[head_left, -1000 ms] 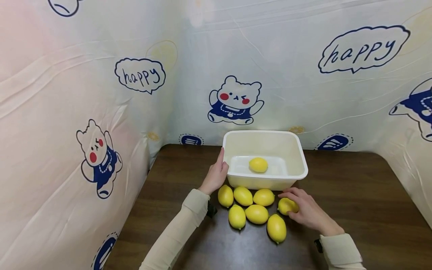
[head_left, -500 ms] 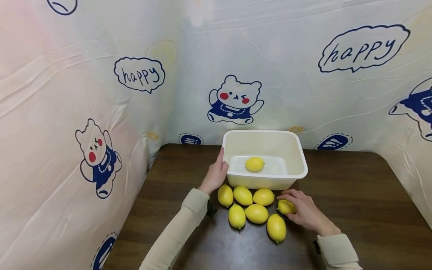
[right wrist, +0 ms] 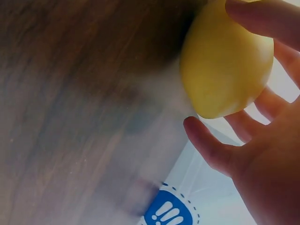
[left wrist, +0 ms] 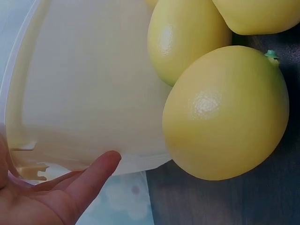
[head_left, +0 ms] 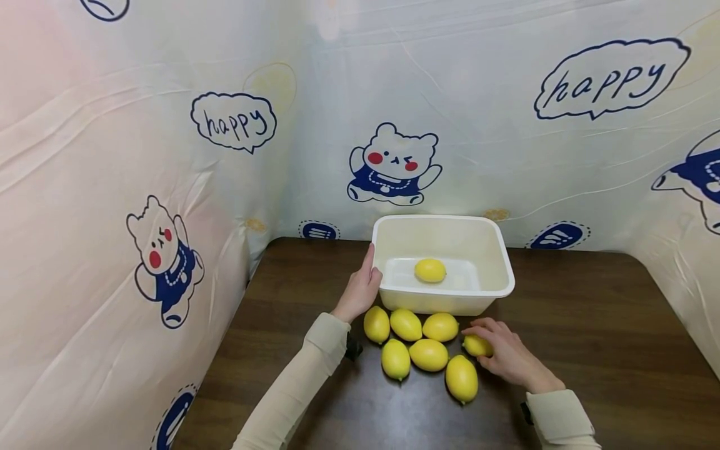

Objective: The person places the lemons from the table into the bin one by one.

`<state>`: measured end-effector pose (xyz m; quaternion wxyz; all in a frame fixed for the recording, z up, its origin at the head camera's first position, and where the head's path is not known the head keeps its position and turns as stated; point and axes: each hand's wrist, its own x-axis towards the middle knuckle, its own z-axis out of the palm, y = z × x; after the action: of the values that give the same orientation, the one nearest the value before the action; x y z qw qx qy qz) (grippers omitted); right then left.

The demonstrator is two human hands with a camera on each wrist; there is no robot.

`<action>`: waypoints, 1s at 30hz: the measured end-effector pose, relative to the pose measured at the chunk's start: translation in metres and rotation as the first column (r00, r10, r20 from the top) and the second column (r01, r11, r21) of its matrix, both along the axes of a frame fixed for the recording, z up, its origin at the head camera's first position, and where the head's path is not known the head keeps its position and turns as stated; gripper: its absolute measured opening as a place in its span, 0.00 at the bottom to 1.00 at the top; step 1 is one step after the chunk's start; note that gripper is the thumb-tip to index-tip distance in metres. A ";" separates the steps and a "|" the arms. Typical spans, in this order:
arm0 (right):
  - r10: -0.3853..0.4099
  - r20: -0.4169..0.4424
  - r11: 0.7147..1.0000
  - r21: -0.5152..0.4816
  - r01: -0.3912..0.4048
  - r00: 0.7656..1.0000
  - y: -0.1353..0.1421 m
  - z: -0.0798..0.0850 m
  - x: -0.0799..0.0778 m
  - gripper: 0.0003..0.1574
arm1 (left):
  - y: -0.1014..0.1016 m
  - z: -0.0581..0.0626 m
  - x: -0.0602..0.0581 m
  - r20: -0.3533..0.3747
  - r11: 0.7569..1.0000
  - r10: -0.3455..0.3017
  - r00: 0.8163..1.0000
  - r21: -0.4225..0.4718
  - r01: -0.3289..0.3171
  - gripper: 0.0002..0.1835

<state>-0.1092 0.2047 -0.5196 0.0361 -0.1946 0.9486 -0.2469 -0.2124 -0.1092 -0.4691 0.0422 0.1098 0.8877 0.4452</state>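
Observation:
My left hand (head_left: 359, 290) holds the cream-white plastic bin (head_left: 441, 304) at its left front corner, thumb near the rim and fingers along the outside. In the left wrist view one finger (left wrist: 96, 180) stretches out beside the bin's wall (left wrist: 89, 93). A yellow lemon (head_left: 430, 270) lies on the bin's floor. My right hand (head_left: 514, 357) grips another lemon (head_left: 475, 345), right of the group in front of the bin. The right wrist view shows that lemon (right wrist: 227, 65) between thumb and fingers, with the little finger (right wrist: 206, 143) apart from it.
Several lemons (head_left: 429, 355) lie close together on the dark wooden table (head_left: 590, 312), just in front of the bin. The nearest lemon (head_left: 461, 379) is left of my right hand. A printed cloth (head_left: 315, 156) hangs behind the table and along its sides.
The lemon in the bin has rolled a little left and then back right. My right hand has shifted slightly left and covers more of its lemon. The left hand has stayed at the bin.

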 end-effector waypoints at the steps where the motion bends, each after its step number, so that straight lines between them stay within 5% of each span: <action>1: 0.003 -0.001 1.000 -0.004 -0.003 1.000 0.000 -0.001 0.000 0.29 | 0.000 0.000 0.000 0.000 1.000 0.000 1.000 0.001 0.000 0.34; 30: 0.000 0.020 1.000 -0.030 0.001 1.000 0.002 -0.006 0.002 0.33 | 0.001 0.004 0.003 0.004 1.000 0.010 1.000 -0.008 -0.009 0.34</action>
<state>-0.1076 0.2063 -0.5251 0.0428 -0.1924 0.9445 -0.2629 -0.2098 -0.1078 -0.4650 0.0423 0.1045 0.8899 0.4420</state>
